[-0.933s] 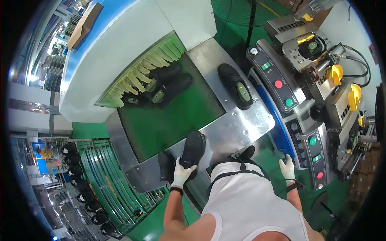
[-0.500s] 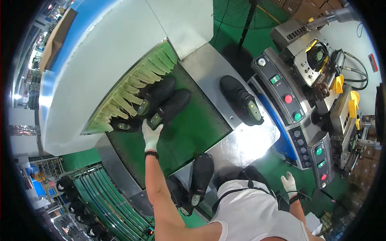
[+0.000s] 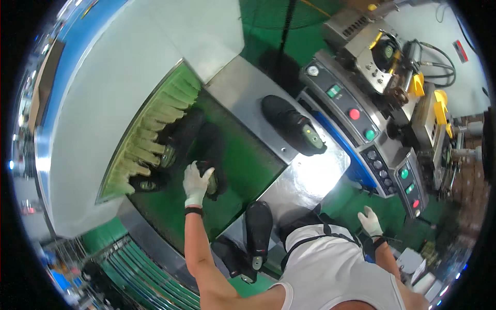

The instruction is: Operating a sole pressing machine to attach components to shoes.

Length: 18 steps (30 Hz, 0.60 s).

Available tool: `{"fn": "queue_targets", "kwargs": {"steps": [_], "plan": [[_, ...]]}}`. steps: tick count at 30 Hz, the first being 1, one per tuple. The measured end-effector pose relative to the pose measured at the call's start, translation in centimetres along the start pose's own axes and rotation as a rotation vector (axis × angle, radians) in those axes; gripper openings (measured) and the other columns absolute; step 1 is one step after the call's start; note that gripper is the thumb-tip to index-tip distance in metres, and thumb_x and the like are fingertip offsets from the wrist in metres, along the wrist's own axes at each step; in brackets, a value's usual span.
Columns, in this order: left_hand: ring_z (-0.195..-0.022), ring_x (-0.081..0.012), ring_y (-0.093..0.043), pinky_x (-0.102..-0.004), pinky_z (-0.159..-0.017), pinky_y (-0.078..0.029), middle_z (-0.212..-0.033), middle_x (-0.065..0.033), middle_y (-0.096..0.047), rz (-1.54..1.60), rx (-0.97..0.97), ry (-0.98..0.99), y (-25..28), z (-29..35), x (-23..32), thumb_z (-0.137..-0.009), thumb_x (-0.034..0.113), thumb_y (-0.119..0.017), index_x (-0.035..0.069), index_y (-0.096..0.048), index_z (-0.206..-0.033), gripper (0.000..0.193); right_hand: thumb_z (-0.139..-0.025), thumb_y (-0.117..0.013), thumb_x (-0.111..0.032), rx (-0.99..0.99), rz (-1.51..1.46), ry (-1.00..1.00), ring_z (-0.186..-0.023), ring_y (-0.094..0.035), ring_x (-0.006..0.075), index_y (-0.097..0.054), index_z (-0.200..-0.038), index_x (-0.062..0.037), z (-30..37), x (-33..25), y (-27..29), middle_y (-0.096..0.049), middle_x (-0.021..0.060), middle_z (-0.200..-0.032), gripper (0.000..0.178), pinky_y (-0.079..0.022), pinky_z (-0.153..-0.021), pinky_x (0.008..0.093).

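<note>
Shoe in hand: black low shoe with a pale green insole (image 3: 211,168), lying on the dark green conveyor belt (image 3: 243,170), toe pointing toward the tunnel mouth; the gloved left hand (image 3: 196,182) lies over its heel end, fingers curled on it.
Housing: large white tunnel cover (image 3: 93,113) spans the left of the belt; a fringe of yellow-green strip curtains (image 3: 150,139) hangs at its opening.
Belt room: open green surface lies to the right of the held shoe up to the steel edge plate (image 3: 305,175); on the left the curtains close it off.
Neighbouring shoes: a second black shoe (image 3: 178,139) sits just beside the held one, partly under the strips; a third (image 3: 147,182) lies near the curtain's lower end.
Plate: one black shoe with a green insole (image 3: 293,125) rests alone on the steel, well apart from the left hand.
Near edge: two more black shoes (image 3: 257,232) lie at the belt's lower end, by the person's torso.
Right hand: white-gloved right hand (image 3: 370,221) hangs low beside the blue-edged control panel (image 3: 361,129), fingers loosely spread, holding nothing.
Change: half a second ago the left hand was only reaching above the pair; it now covers the nearer shoe's heel.
</note>
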State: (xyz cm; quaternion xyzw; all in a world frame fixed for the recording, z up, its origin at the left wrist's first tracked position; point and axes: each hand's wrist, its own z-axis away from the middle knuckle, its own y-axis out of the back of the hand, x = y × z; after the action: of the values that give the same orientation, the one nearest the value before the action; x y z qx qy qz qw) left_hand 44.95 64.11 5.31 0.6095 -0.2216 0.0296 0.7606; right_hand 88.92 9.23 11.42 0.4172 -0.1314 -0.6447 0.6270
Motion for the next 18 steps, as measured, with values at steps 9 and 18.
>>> {"fn": "queue_targets", "kwargs": {"steps": [9,18], "plan": [[-0.095,-0.043,-0.067,-0.0515,-0.079,-0.052,-0.104,-0.0193,-0.071,-0.097,-0.129,-0.353,1.8,-2.7,0.5,-0.096,0.032,-0.066,0.009,-0.065,-0.114,0.029,-0.093,-0.067,-0.037,0.001,0.021,0.325,-0.133,-0.055,0.0396,-0.05,-0.142,0.0059,-0.6,-11.7,-1.9,-0.057,0.0282,-0.14,0.067,-0.043,-0.113,0.042],[-0.075,-0.0427,-0.067,-0.053,-0.068,-0.051,-0.081,-0.0201,-0.07,0.024,-0.008,-0.336,2.0,4.0,10.3,-0.095,0.034,-0.068,0.011,-0.072,-0.101,0.024,-0.088,-0.07,-0.038,-0.232,-0.132,0.789,-0.132,-0.054,0.0405,-0.046,-0.144,0.007,-0.6,-25.1,-9.8,-0.054,0.0279,-0.143,0.075,-0.043,-0.113,0.0449]]}}
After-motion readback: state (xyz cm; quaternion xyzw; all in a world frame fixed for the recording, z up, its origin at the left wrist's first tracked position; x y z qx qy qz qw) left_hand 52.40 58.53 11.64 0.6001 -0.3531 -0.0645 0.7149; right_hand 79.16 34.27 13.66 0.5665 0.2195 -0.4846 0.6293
